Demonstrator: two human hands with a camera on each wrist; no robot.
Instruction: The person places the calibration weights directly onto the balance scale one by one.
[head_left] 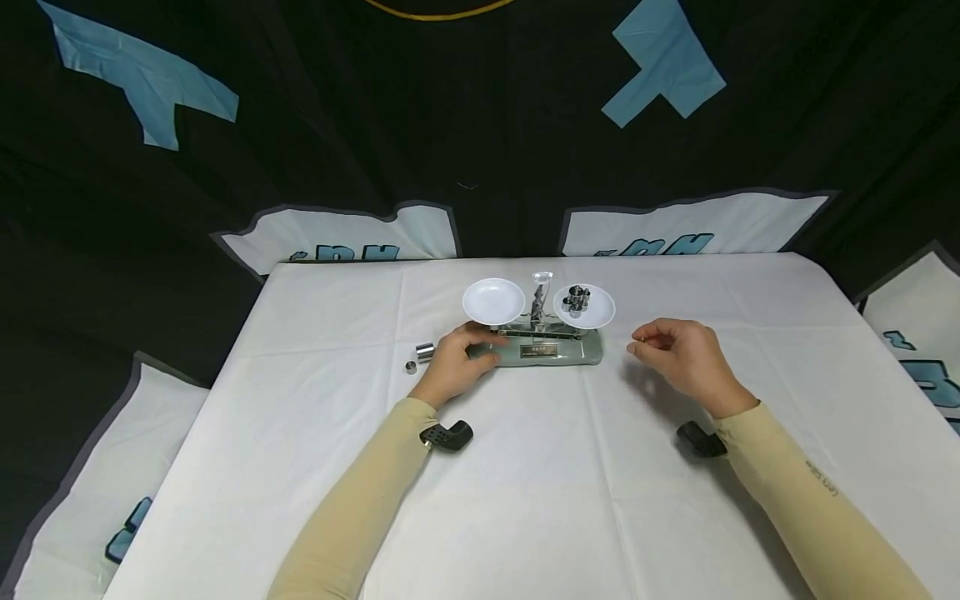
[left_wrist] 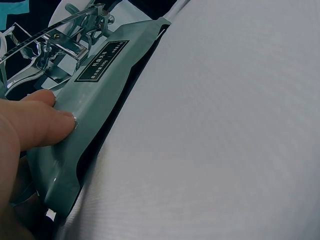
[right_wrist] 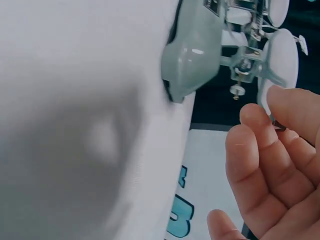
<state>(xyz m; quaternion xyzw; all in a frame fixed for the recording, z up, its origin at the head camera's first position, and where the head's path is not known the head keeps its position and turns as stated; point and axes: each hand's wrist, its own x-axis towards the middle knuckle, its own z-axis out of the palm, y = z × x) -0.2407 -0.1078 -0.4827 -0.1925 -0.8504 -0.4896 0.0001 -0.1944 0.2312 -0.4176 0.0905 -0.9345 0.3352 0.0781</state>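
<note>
A green-based balance scale stands on the table. My left hand grips the left end of its base, thumb on the front face in the left wrist view. The left pan is bare. Several shiny metal weights stand together on the right pan. To the right of the scale, my right hand is raised over the cloth, pinching a small dark metal piece between thumb and fingers. Most of that piece is hidden by the fingertips, so I cannot tell its kind.
Left of my left hand, a larger metal cylinder lies beside a small metal weight. White cloth covers the table. A black curtain with blue patches hangs behind its far edge.
</note>
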